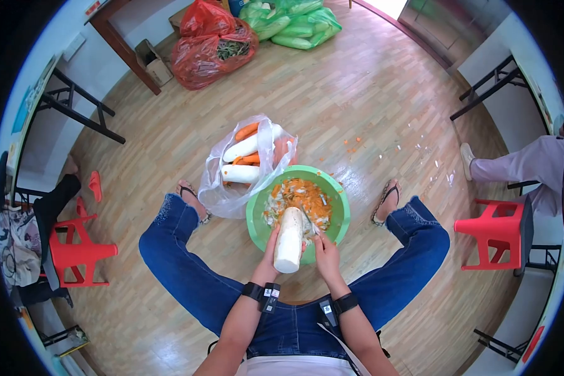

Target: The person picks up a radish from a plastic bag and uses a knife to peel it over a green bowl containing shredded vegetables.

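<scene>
A thick white radish (288,244) is tilted over the near side of a green basin (343,222). My left hand (272,248) is closed around its left side, and the fingers are partly hidden behind it. On the right of the radish, my right hand (325,250) grips a thin knife (308,217), whose blade points up into the basin. Orange and white cut pieces (310,192) cover the basin's bottom. Touching the basin at the upper left is a clear plastic bag (218,195) with several carrots (247,131) and white radishes (243,148).
Vegetable scraps (356,145) lie on the floor to the right. Red stools (492,232) stand at both sides, with a person seated at each. Farther off are a red bag (210,53) and green bags (301,28) of vegetables.
</scene>
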Tool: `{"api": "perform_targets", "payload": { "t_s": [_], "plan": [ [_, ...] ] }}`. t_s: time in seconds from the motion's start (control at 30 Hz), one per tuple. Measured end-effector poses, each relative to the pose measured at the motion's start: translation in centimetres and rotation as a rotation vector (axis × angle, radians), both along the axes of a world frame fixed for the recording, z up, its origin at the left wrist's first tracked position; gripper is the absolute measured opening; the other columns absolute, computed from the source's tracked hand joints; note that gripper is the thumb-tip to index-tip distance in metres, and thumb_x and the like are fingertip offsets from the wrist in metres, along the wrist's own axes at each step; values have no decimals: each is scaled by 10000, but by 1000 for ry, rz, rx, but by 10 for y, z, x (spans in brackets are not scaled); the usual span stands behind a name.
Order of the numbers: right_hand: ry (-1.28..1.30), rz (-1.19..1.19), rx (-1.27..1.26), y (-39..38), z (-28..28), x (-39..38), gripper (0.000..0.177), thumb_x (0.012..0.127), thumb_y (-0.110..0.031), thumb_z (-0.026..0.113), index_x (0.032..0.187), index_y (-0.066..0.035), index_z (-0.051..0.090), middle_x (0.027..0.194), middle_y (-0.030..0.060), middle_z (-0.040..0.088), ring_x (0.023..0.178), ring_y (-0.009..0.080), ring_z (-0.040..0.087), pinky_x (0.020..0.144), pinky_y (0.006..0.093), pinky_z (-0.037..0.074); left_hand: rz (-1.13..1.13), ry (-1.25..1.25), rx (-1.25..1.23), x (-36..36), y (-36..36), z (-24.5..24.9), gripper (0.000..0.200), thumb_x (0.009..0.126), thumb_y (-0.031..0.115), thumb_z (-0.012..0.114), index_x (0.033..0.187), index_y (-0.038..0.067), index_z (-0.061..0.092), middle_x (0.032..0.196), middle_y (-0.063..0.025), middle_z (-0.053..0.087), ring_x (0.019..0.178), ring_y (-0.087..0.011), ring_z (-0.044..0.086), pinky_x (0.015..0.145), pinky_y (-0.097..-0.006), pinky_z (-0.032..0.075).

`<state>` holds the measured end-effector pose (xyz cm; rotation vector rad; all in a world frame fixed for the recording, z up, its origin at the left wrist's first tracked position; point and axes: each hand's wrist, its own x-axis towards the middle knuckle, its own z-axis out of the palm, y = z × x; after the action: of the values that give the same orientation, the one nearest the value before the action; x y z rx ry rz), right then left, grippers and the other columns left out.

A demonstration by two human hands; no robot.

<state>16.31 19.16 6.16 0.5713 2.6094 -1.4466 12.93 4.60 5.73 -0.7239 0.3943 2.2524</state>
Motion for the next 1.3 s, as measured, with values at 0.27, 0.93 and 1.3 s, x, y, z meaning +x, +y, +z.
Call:
{"api": "perform_targets", "payload": {
  "t_s": [0.27,0.93,1.3],
  "plan": [
    [-165,-175,-772,-1,8,2,324,808,-161,586,1098,-37,515,583,-79,405,487,20,342,429,158,261,66,-86,-68,-4,0,4,582,810,545,382,1099,46,458,823,-189,583,649,-281,613,502,-362,531],
    [-200,-98,-975,0,13,-1,356,810,-50,497,1157,-31,416,686,-14,528,502,29,404,416,146,313,-3,-16,-132,-4,2,3,612,823,549,344,1116,20,439,834,-191,584,669,-260,614,541,-329,531],
    [-237,-139,-985,-1,13,-2,369,806,-56,487,1168,-59,411,652,-21,513,480,33,400,388,152,308,0,-16,-130,-4,2,0,597,826,544,345,1101,23,446,834,-199,579,663,-268,610,544,-346,527]
  ]
}}
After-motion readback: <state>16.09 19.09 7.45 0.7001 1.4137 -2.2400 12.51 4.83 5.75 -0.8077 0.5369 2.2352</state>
